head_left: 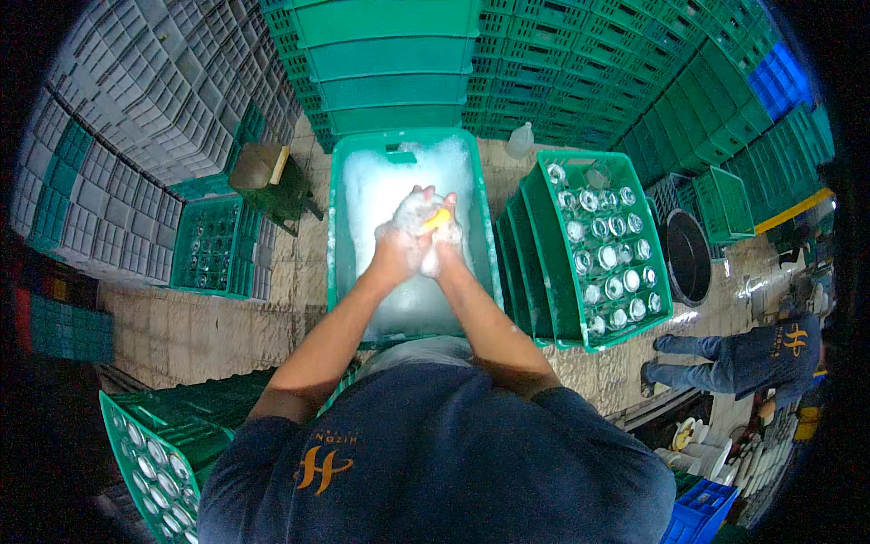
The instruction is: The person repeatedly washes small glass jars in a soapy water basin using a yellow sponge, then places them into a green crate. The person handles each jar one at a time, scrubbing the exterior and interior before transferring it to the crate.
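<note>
Foam covers both my hands, which are closed together above a green tub (335, 181) of white suds (372, 181). My right hand (446, 249) curls around a small yellow sponge (437, 220), its edge showing between the fingers. Pressed up against it is my left hand (399, 247), fingers bent. Lather hides whatever else lies between the palms. To the right of the tub, a stacked green crate (591, 308) holds rows of upright clear glass jars (605, 257).
Tall green crates (385, 54) rise behind the tub, grey ones (136, 100) at left. A small stool (258, 172) stands left of the tub. Farther right are a black basin (686, 258) and another person (752, 354). More jars fill a crate (136, 453) at lower left.
</note>
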Demonstrator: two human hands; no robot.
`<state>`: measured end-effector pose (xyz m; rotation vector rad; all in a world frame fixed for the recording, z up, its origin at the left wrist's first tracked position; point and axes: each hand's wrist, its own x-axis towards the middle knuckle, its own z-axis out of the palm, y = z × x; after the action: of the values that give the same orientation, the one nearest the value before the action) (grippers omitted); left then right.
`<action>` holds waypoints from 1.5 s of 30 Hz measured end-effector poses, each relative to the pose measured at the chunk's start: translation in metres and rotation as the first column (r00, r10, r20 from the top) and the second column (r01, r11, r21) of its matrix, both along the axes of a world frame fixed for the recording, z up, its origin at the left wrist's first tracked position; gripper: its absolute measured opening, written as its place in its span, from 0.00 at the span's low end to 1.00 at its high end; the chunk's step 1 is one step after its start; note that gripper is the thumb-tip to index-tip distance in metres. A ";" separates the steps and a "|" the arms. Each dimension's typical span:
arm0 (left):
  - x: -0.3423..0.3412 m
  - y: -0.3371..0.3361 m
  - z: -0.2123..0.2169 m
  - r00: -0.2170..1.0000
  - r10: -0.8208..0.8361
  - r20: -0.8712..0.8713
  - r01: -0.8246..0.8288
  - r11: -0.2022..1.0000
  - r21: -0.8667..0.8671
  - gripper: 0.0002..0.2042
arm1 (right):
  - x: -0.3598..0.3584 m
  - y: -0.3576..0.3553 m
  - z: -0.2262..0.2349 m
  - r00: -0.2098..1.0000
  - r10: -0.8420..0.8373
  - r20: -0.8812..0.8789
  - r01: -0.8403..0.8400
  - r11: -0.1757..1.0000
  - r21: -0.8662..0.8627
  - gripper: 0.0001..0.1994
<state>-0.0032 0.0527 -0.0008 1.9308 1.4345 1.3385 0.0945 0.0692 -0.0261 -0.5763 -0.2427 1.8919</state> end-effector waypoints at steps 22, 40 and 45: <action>-0.030 -0.015 -0.312 0.294 -0.686 -0.665 0.162 0.722 -0.673 0.17 | 0.045 -0.031 -0.088 0.601 0.065 0.796 -0.070 0.997 -0.029 0.43; 0.020 -0.009 -0.029 0.990 0.007 0.142 0.033 0.960 -0.278 0.14 | 0.006 0.001 -0.061 0.824 -0.228 0.519 0.105 0.961 0.256 0.28; -0.007 0.012 -0.022 0.879 -0.077 0.471 0.148 0.982 -0.115 0.12 | 0.001 -0.008 -0.048 0.954 0.249 -0.166 -0.251 0.968 0.012 0.25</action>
<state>-0.0105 0.0643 -0.0230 1.4415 1.1271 1.4671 0.0955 0.0616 -0.0745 -0.4045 -0.2049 2.1756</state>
